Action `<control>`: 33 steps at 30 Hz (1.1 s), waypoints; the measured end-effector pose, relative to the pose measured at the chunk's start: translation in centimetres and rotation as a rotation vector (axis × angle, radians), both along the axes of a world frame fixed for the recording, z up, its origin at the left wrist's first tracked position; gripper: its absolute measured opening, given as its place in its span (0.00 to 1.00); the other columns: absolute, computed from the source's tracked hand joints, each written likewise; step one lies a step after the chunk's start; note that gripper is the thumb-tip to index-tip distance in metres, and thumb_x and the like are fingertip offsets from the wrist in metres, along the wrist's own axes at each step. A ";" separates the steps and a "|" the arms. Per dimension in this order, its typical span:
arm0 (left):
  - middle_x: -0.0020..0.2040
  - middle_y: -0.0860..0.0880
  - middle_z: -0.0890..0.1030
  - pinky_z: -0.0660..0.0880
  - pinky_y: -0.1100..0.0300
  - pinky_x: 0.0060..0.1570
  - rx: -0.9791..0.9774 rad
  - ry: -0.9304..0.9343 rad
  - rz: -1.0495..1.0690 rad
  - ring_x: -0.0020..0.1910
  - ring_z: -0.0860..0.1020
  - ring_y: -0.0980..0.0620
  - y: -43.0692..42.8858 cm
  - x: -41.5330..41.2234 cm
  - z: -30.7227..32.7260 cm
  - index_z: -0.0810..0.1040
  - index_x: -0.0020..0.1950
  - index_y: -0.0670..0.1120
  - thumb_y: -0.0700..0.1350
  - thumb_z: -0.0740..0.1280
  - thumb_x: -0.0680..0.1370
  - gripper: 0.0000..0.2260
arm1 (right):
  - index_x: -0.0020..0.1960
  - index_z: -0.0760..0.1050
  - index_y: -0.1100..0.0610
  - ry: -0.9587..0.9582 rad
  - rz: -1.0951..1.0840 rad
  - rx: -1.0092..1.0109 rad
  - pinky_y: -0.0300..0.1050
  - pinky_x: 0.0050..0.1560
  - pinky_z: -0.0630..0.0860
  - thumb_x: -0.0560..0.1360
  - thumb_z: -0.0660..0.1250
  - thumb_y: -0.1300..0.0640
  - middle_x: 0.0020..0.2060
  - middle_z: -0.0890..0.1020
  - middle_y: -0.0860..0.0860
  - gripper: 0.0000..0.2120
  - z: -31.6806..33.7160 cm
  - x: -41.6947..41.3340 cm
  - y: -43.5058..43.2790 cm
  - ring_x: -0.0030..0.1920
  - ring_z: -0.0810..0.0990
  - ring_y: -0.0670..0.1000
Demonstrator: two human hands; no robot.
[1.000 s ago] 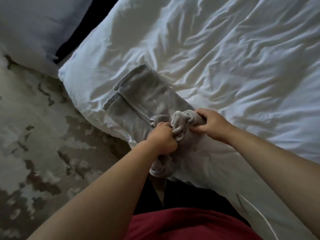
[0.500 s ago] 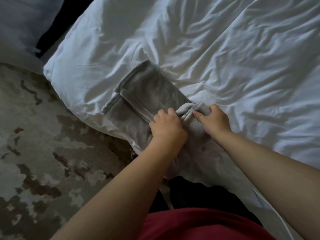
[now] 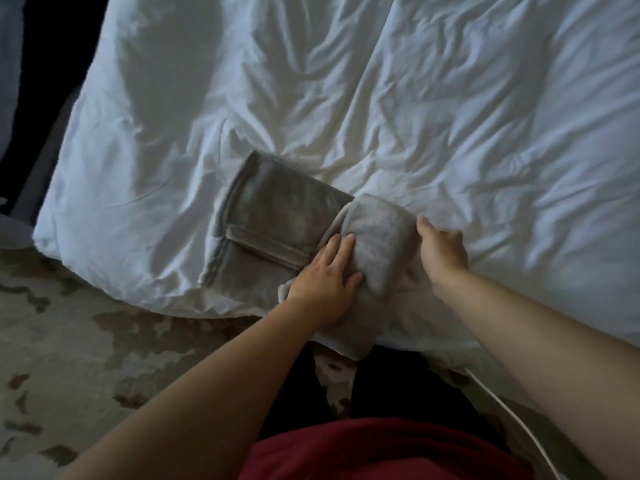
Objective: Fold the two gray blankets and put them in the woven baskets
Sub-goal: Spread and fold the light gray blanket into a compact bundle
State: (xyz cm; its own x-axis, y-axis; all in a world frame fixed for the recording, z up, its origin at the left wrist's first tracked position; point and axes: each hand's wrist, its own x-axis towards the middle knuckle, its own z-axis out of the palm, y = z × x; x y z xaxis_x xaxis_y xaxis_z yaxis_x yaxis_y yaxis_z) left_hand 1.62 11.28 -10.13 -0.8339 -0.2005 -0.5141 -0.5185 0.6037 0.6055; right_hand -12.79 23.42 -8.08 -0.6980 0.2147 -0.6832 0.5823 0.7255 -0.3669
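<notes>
Closest in, a dark red fabric top (image 3: pixel 381 452), and a thin white cable (image 3: pixel 502 410) trailing below the near edge of the rumpled white duvet (image 3: pixel 450 116). On that near edge, the left hand (image 3: pixel 325 285) lies flat, fingers straight, pressing the soft gray fleece blanket (image 3: pixel 277 216). The blanket's paler end is bunched thick between both hands. The right hand (image 3: pixel 441 251) touches the bundle's side, fingers curled. Whether it grasps anything, I cannot tell. The blanket's darker part lies folded flat, farther onto the duvet.

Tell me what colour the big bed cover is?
The bed cover is white and wrinkly; the head view shows it.
</notes>
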 end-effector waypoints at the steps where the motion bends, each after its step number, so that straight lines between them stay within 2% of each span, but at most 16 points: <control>1: 0.79 0.48 0.50 0.52 0.57 0.74 0.034 0.006 -0.015 0.77 0.52 0.50 -0.5 0.2 -0.3 0.47 0.79 0.52 0.55 0.58 0.80 0.31 | 0.60 0.74 0.57 -0.190 -0.109 -0.122 0.51 0.55 0.72 0.74 0.59 0.32 0.58 0.80 0.57 0.30 0.4 1.1 0.5 0.57 0.78 0.60; 2: 0.79 0.48 0.49 0.51 0.59 0.73 0.067 0.002 -0.024 0.77 0.51 0.51 -0.9 0.3 -0.5 0.47 0.79 0.52 0.55 0.58 0.81 0.31 | 0.55 0.76 0.55 -0.370 -0.195 -0.251 0.51 0.50 0.74 0.74 0.57 0.30 0.53 0.82 0.55 0.29 0.8 2.3 0.8 0.53 0.80 0.59; 4: 0.79 0.50 0.48 0.48 0.64 0.71 0.131 -0.011 -0.032 0.77 0.50 0.53 -1.6 0.3 -1.0 0.47 0.79 0.52 0.54 0.59 0.81 0.31 | 0.51 0.77 0.52 -0.489 -0.236 -0.416 0.49 0.42 0.77 0.74 0.56 0.30 0.46 0.84 0.53 0.27 1.1 4.3 0.5 0.48 0.82 0.55; 7: 0.79 0.52 0.52 0.47 0.69 0.69 0.328 -0.003 0.063 0.76 0.53 0.56 -3.0 0.4 -1.7 0.51 0.79 0.51 0.51 0.60 0.81 0.29 | 0.55 0.78 0.51 -0.323 -0.058 -0.452 0.45 0.39 0.78 0.75 0.62 0.37 0.46 0.85 0.50 0.19 1.4 5.8 -1.2 0.46 0.84 0.51; 10: 0.74 0.53 0.66 0.56 0.67 0.70 0.578 0.009 0.313 0.73 0.62 0.58 -5.8 0.9 -2.1 0.61 0.76 0.53 0.46 0.65 0.79 0.26 | 0.54 0.78 0.53 -0.213 0.037 -0.500 0.40 0.33 0.76 0.76 0.66 0.47 0.45 0.84 0.51 0.12 2.5 6.5 -3.3 0.42 0.83 0.48; 11: 0.71 0.53 0.71 0.60 0.69 0.67 0.542 0.006 0.332 0.71 0.66 0.58 -6.7 1.0 -2.2 0.65 0.75 0.54 0.46 0.66 0.79 0.25 | 0.54 0.77 0.54 -0.201 0.081 -0.503 0.40 0.34 0.76 0.75 0.67 0.48 0.46 0.83 0.52 0.13 2.9 6.8 -4.2 0.43 0.83 0.48; 13: 0.63 0.52 0.79 0.65 0.73 0.54 0.297 -0.008 0.305 0.63 0.74 0.55 -8.0 1.1 -2.0 0.72 0.70 0.55 0.47 0.67 0.77 0.21 | 0.55 0.76 0.56 -0.194 0.191 -0.479 0.43 0.41 0.76 0.70 0.69 0.45 0.50 0.82 0.52 0.20 3.7 7.5 -6.3 0.49 0.81 0.50; 16: 0.49 0.50 0.84 0.72 0.61 0.45 0.063 -0.020 0.382 0.52 0.79 0.48 -9.0 1.3 -0.3 0.82 0.56 0.53 0.46 0.64 0.75 0.12 | 0.53 0.73 0.59 -0.142 0.333 -0.373 0.52 0.54 0.77 0.62 0.67 0.41 0.53 0.79 0.54 0.27 4.6 8.4 -9.9 0.54 0.79 0.53; 18: 0.48 0.48 0.83 0.76 0.54 0.45 -0.011 -0.028 0.403 0.50 0.79 0.45 -10.0 2.1 0.9 0.83 0.52 0.49 0.46 0.63 0.76 0.10 | 0.47 0.71 0.57 -0.113 0.418 -0.322 0.57 0.60 0.75 0.64 0.68 0.44 0.55 0.77 0.58 0.20 5.0 8.7 -11.9 0.57 0.77 0.58; 20: 0.50 0.46 0.83 0.76 0.52 0.48 -0.041 -0.016 0.437 0.51 0.79 0.44 -11.3 3.4 1.7 0.83 0.52 0.47 0.45 0.63 0.76 0.10 | 0.39 0.68 0.55 -0.103 0.486 -0.321 0.56 0.56 0.77 0.70 0.68 0.50 0.47 0.77 0.59 0.11 5.2 9.0 -13.7 0.51 0.78 0.58; 22: 0.50 0.44 0.83 0.75 0.54 0.48 -0.052 -0.022 0.532 0.52 0.79 0.43 -12.5 4.8 2.7 0.83 0.50 0.45 0.44 0.62 0.77 0.11 | 0.35 0.66 0.55 -0.099 0.520 -0.343 0.50 0.43 0.78 0.72 0.68 0.56 0.36 0.74 0.54 0.12 5.1 9.3 -15.6 0.37 0.77 0.53; 24: 0.49 0.42 0.83 0.72 0.55 0.45 -0.078 -0.045 0.652 0.51 0.78 0.41 -13.3 6.2 3.7 0.82 0.48 0.43 0.45 0.60 0.78 0.12 | 0.35 0.67 0.57 -0.106 0.561 -0.342 0.49 0.39 0.76 0.72 0.68 0.59 0.32 0.73 0.53 0.11 5.2 9.7 -17.7 0.30 0.75 0.50; 27: 0.54 0.43 0.82 0.72 0.55 0.51 -0.114 -0.039 0.830 0.55 0.77 0.42 -13.4 7.7 5.9 0.81 0.55 0.45 0.45 0.59 0.78 0.12 | 0.37 0.71 0.60 -0.161 0.566 -0.363 0.45 0.38 0.76 0.73 0.65 0.62 0.31 0.74 0.54 0.07 5.0 10.2 -20.2 0.29 0.76 0.50; 30: 0.59 0.44 0.81 0.71 0.55 0.57 -0.091 0.007 0.963 0.60 0.76 0.43 -12.3 8.2 7.9 0.79 0.61 0.47 0.44 0.58 0.78 0.15 | 0.37 0.73 0.62 -0.208 0.593 -0.340 0.47 0.44 0.79 0.73 0.63 0.64 0.30 0.75 0.55 0.06 5.2 10.8 -21.6 0.29 0.77 0.50; 31: 0.61 0.44 0.80 0.71 0.53 0.60 -0.076 0.019 0.985 0.61 0.76 0.43 -11.8 7.9 8.4 0.78 0.63 0.47 0.44 0.58 0.78 0.16 | 0.37 0.73 0.62 -0.230 0.609 -0.340 0.45 0.41 0.79 0.73 0.62 0.65 0.30 0.75 0.55 0.06 5.4 10.8 -21.8 0.28 0.76 0.50; 33: 0.61 0.43 0.79 0.69 0.47 0.63 -0.066 0.032 1.017 0.62 0.74 0.43 -10.5 6.8 9.0 0.76 0.63 0.47 0.44 0.56 0.78 0.16 | 0.36 0.72 0.61 -0.316 0.644 -0.350 0.39 0.28 0.75 0.73 0.59 0.67 0.30 0.74 0.55 0.08 6.2 10.6 -22.0 0.25 0.73 0.48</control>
State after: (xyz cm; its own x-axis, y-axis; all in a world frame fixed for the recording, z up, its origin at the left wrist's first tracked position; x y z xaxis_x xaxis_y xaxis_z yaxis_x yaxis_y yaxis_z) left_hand 8.39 0.83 -1.15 -0.2652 -0.8490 -0.4570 -0.7889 -0.0814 0.6091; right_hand -2.19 1.39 -1.93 -0.3742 -0.4280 -0.8227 0.2025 0.8280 -0.5229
